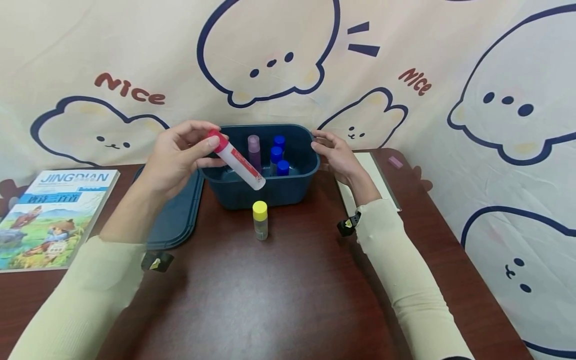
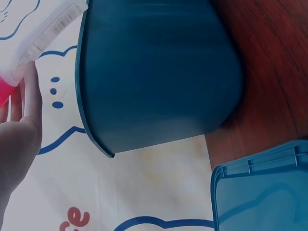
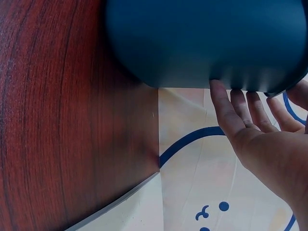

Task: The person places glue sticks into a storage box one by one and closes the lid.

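Note:
My left hand (image 1: 180,155) pinches a glue stick (image 1: 243,167) by its pink-red cap. The stick is tilted over the near left part of a dark blue plastic bin (image 1: 265,192), its white clear end pointing down to the right. Inside the bin stand a purple glue stick (image 1: 254,152) and three blue-capped glue sticks (image 1: 276,156). A yellow-capped glue stick (image 1: 260,220) is upright on the table before the bin. At the bin's right end, my right hand (image 1: 337,155) touches the outer wall and rim with extended fingers (image 3: 226,108).
A blue lid (image 1: 173,220) lies left of the bin, partly under my left forearm. Farther left is a picture book (image 1: 58,220). A pale flat board (image 1: 371,175) and a small pink eraser-like piece (image 1: 395,162) lie at right. A printed cloth (image 1: 270,115) hangs behind.

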{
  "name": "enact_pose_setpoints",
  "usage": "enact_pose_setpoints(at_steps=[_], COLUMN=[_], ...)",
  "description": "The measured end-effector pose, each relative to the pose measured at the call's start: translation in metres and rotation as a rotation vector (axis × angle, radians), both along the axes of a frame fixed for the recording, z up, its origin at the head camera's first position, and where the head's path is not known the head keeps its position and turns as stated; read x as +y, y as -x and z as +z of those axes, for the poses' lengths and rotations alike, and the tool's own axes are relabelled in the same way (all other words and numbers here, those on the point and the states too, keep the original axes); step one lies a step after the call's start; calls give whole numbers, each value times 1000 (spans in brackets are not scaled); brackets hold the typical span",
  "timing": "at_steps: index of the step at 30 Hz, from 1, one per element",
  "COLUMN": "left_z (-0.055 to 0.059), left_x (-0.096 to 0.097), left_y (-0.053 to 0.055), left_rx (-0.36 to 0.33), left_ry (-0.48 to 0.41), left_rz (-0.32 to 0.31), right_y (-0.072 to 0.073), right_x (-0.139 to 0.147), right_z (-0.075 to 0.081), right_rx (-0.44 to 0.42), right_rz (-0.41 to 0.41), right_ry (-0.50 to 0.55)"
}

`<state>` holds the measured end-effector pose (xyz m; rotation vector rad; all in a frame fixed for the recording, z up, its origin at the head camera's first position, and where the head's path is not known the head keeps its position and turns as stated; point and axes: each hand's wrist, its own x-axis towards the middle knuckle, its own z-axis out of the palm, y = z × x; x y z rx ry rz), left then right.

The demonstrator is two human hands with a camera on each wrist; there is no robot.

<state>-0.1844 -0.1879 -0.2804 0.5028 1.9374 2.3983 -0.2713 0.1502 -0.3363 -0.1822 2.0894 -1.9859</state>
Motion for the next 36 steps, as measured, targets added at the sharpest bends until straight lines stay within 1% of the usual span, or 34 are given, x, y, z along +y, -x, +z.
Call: enact_pose_setpoints(at_steps=[5, 10, 15, 23, 31, 36], left_z=[1, 0, -1, -5, -8, -10], left_x=[2, 3, 6, 11, 16, 22], left_y=[1, 2, 4, 11, 19, 25], left_rx=[-9, -23, -35, -40, -71, -93], left_ry=[-77, -91, -39, 99, 213, 243], left_rz=[39, 68, 105, 151, 159, 144], right_y=[0, 0, 0, 1, 1, 1], right_x=[1, 2, 1, 0, 1, 0], right_z=[-2, -3, -2, -1, -2, -1], right_rx=[-1, -5, -5, 7, 1, 4], right_rz=[-7, -6, -5, 4, -3, -1], right_ry=[7, 4, 7, 0, -1, 3])
